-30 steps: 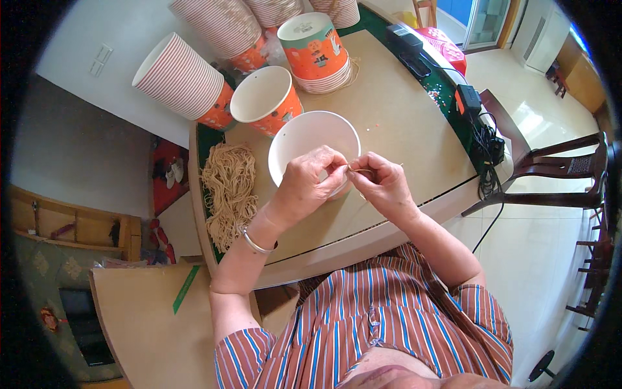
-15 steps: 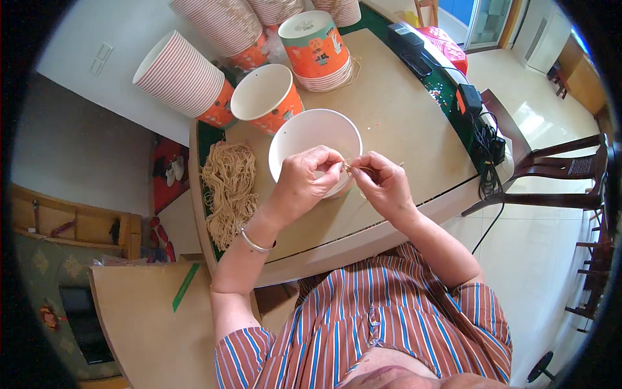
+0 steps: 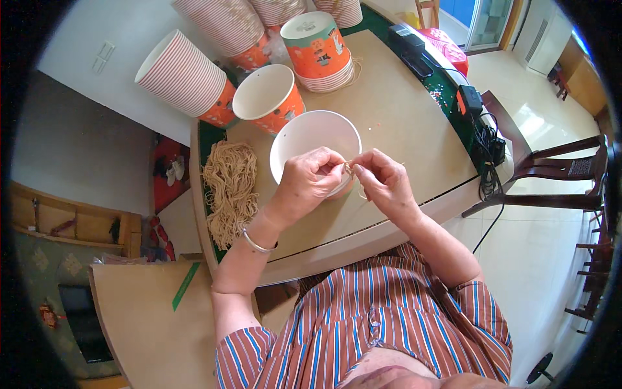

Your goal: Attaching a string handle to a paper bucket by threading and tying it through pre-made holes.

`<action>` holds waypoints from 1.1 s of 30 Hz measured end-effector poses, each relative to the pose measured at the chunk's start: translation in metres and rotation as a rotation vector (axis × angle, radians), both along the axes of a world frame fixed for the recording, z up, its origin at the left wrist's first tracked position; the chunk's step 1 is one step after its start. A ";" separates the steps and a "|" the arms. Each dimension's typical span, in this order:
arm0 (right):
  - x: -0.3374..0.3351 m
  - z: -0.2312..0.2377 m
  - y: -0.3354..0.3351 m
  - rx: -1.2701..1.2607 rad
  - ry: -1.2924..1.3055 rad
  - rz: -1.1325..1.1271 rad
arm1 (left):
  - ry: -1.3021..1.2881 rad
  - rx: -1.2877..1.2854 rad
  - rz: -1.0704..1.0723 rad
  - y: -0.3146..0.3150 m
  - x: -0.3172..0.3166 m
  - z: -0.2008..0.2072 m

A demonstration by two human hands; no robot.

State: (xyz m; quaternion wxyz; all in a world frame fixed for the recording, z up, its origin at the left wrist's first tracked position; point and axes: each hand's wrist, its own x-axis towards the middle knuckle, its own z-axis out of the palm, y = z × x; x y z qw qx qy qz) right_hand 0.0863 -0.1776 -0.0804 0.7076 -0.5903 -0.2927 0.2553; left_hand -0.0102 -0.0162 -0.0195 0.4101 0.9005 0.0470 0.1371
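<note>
My left hand [image 3: 307,183] is closed in a pinch over the near rim of a white paper tub [image 3: 293,137]. Fingertip to fingertip with it, my right hand [image 3: 386,185] pinches too. Between them is a thin beige string [image 3: 350,167], bunched as if in a small loop or knot; its exact form is too small to tell. Loose ends stick out by my right fingers. To the left of the tub lies a heap of the same kind of beige string [image 3: 230,191]. My hands hide part of the tub's near side.
Behind the tub stand an open orange paper tub [image 3: 280,111], a leaning stack of tubs [image 3: 184,78] and an upside-down stack [image 3: 319,55]. Black adapters with cables [image 3: 484,139] line the table's right edge, beside a wooden chair [image 3: 564,172]. A cardboard sheet [image 3: 146,318] is at lower left.
My right fingers have curled and shifted slightly around the string at my left fingertips. The string's loose end by my right hand hangs a little differently. The tubs and heap stay put.
</note>
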 end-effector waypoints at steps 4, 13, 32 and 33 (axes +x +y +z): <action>0.000 0.003 0.002 0.020 -0.065 -0.028 | -0.041 0.034 -0.012 0.000 0.001 -0.001; 0.006 -0.001 0.000 -0.016 -0.110 0.004 | -0.124 0.176 -0.041 -0.005 0.002 0.000; 0.010 0.014 -0.002 -0.042 0.193 0.075 | -0.053 -0.027 0.067 -0.007 0.000 -0.001; 0.011 0.015 -0.002 -0.040 0.261 0.087 | -0.023 -0.093 0.058 -0.007 0.000 0.000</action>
